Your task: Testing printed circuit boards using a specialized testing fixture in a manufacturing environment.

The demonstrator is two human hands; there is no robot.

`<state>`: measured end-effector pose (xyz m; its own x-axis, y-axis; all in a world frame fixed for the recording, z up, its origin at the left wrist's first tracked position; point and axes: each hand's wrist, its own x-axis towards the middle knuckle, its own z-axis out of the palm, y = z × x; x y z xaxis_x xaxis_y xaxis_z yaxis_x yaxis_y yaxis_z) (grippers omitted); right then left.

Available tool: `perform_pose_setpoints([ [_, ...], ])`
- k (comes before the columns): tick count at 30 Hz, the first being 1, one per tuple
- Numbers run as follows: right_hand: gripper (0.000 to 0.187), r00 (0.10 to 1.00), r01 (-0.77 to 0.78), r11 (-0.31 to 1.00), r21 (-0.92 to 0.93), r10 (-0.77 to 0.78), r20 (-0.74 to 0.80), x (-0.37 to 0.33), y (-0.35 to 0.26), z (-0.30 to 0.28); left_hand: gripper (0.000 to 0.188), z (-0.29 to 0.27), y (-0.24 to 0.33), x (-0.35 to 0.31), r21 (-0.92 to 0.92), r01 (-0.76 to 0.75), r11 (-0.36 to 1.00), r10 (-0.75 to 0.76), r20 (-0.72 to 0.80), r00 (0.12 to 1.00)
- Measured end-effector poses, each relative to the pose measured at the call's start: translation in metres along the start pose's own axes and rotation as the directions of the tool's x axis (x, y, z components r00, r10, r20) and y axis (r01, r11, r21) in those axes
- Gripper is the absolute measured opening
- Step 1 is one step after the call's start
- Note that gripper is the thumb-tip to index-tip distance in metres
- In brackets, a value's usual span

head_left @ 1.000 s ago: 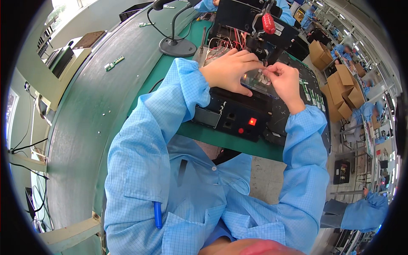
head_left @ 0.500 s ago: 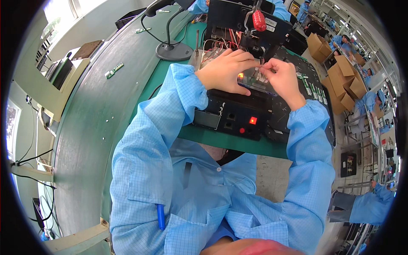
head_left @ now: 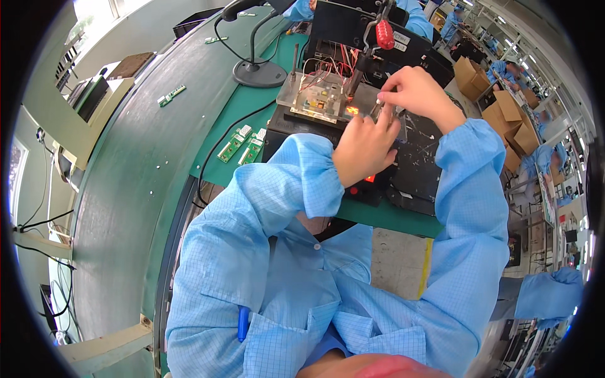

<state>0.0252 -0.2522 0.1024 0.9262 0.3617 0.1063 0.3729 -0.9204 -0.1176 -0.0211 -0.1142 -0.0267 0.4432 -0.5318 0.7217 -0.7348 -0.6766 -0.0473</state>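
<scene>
Glowing orange: clear acrylic fixture (head_left: 321,94) | green board inside | right hand (head_left: 416,91) touching

A clear plate (head_left: 318,94) sits flat on top of a black box (head_left: 328,135) on the desk (head_left: 252,126). Under the plate lies a small green board (head_left: 317,99) with tiny parts; red and white wires (head_left: 324,66) loop up behind it. An orange light (head_left: 353,110) glows at the plate's right end. The left hand (head_left: 364,150) rests just beside that end, fingers (head_left: 386,123) stretched toward it. The right hand (head_left: 413,91) pinches a thin small piece (head_left: 380,107) just above the plate's right corner; what the piece is cannot be told.
</scene>
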Motion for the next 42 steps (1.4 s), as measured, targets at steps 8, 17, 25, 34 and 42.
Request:
perform_pose_setpoints([
  [8,0.020,0.999,0.018,0.979,-0.205,-0.009,0.041,0.008,0.000,0.017,0.075,0.013,0.031,0.016,0.006,0.120,0.993,-0.119,0.163,0.979],
  [17,0.023,0.999,-0.015,0.999,-0.050,0.017,0.047,0.013,0.010,0.021,0.081,0.032,0.043,0.018,0.081,0.128,0.989,-0.139,0.160,0.977],
  [25,0.021,0.996,0.056,0.985,-0.162,-0.067,-0.063,0.006,0.007,0.033,0.077,0.030,0.048,0.024,0.111,0.129,0.985,-0.152,0.234,0.960],
  [34,0.024,0.997,0.033,0.990,-0.138,-0.041,-0.058,0.005,0.009,0.034,0.070,0.035,0.053,0.029,0.189,0.125,0.974,-0.174,0.272,0.946],
  [42,0.022,0.998,0.003,0.992,-0.128,-0.012,-0.063,0.007,0.008,0.030,0.061,0.024,0.055,0.038,0.248,0.117,0.962,-0.216,0.423,0.880],
])
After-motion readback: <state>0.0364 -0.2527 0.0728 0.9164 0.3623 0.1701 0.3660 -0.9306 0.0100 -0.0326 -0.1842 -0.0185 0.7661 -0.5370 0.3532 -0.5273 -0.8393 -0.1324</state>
